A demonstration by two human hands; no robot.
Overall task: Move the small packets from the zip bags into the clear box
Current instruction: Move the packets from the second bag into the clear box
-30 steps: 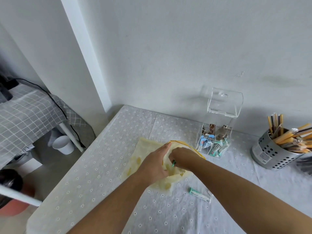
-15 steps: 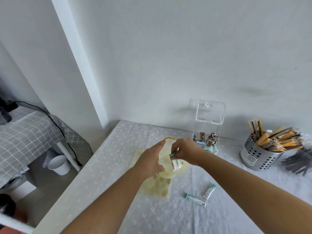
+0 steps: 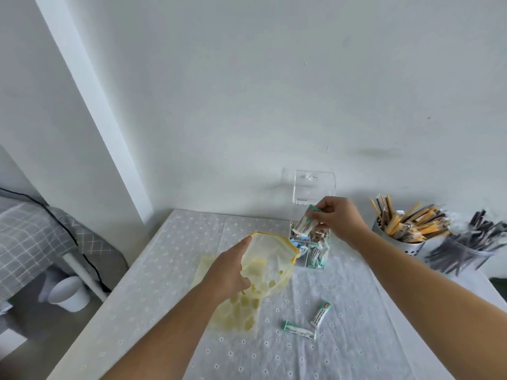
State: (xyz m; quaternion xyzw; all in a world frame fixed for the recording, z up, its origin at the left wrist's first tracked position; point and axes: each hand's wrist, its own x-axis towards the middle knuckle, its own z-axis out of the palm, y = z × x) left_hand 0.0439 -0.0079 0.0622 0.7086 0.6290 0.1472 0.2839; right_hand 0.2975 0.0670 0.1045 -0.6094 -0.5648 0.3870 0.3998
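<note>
Two loose packets (image 3: 299, 329) lie on the tablecloth (image 3: 164, 270) beside the yellow zip bag (image 3: 270, 259), whose mouth the left hand (image 3: 229, 272) grips; the right hand (image 3: 338, 219) pinches a bunch of packets (image 3: 303, 224) over the clear box (image 3: 326, 253), its lid (image 3: 315, 187) tipped back

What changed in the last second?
The right hand drew small white-and-green packets out of the yellow-edged clear zip bag and carried them right, to the open top of the clear acrylic box. A second loose packet landed on the white eyelet tablecloth. The left hand still grips the bag; the box stayed put.
</note>
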